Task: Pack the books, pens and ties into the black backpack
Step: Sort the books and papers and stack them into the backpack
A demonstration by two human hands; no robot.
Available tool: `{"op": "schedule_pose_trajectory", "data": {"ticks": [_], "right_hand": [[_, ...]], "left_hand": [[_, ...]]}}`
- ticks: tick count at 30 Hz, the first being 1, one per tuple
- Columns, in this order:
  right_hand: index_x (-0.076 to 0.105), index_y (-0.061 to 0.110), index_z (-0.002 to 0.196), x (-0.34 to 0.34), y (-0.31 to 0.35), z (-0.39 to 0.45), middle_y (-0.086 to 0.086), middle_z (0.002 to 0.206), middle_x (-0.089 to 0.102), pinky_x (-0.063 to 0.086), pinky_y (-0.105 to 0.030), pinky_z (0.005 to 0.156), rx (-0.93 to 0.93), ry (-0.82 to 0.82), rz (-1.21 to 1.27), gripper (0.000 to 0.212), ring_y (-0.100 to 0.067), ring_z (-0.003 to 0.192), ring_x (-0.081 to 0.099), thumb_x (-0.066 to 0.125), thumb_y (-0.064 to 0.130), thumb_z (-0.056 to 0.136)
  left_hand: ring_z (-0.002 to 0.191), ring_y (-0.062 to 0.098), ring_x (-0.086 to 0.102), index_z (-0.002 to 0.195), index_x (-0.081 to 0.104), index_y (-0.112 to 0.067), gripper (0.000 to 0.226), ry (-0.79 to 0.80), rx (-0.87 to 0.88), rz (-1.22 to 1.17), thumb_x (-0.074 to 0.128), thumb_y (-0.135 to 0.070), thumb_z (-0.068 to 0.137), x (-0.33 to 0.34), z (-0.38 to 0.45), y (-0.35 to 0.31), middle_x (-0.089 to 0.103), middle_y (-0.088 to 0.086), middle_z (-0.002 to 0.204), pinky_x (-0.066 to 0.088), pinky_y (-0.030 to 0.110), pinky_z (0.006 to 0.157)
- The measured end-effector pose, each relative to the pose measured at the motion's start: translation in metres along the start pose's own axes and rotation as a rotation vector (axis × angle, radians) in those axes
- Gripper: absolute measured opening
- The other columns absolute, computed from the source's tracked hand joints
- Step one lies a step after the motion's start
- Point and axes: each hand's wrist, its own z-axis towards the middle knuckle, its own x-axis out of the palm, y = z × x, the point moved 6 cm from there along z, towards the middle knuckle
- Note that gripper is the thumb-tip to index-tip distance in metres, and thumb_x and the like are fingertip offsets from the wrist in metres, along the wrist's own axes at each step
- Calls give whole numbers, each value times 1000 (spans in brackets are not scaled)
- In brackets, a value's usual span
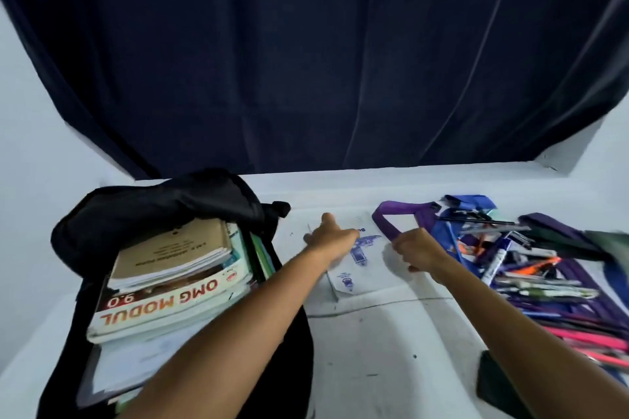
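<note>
1. Hanging behind everything, a dark curtain (306, 61) filled the upper part of the view, above the white table (374, 350).
2. A black backpack (143, 214) lay open at the table's left side, holding a stack of books (170, 289); the one lettered "OMG MODUL" sat under a brown-covered notebook (177, 245).
3. A heap of pens (531, 269) and markers lay at the right, mixed with purple and blue ties (578, 269), well to the right of both hands.
4. A thin white book (360, 269) with blue print lay flat on the table between the backpack and the pens, directly beneath the two hands.
5. The left hand (332, 235) reached over the backpack's edge and rested on the white book's far left corner, its thumb raised; blur left it unclear whether the fingers were gripping the book.
6. The right hand (417, 250) sat just right of the left one, fingers curled, pinching the purple tie loop (388, 224) that lay across the book's far right corner.
</note>
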Motion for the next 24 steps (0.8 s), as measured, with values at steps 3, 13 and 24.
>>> {"op": "schedule_pose_trajectory", "data": {"ticks": [3, 13, 24], "right_hand": [[64, -1, 111, 5, -14, 7, -13, 94, 54, 44, -30, 65, 31, 36, -36, 24, -22, 80, 50, 49, 9, 94], [60, 2, 119, 7, -16, 8, -13, 120, 64, 49, -26, 80, -62, -62, -190, 28, -25, 105, 63, 43, 0, 97], [65, -2, 94, 17, -19, 5, -13, 87, 65, 50, -31, 62, 145, 212, 725, 10, -25, 78, 60, 62, -1, 85]], "left_hand": [[137, 37, 26, 145, 26, -14, 68, -27, -154, 65, 48, -50, 92, 19, 4, 17, 39, 18, 146, 30, 41, 108], [135, 35, 34, 141, 33, -16, 58, -45, -216, -83, 44, -49, 95, 53, -3, 26, 46, 13, 142, 37, 36, 97], [125, 35, 44, 135, 39, -8, 59, -146, -271, -297, 44, -50, 95, 42, -2, 41, 48, 19, 135, 41, 38, 99]]}}
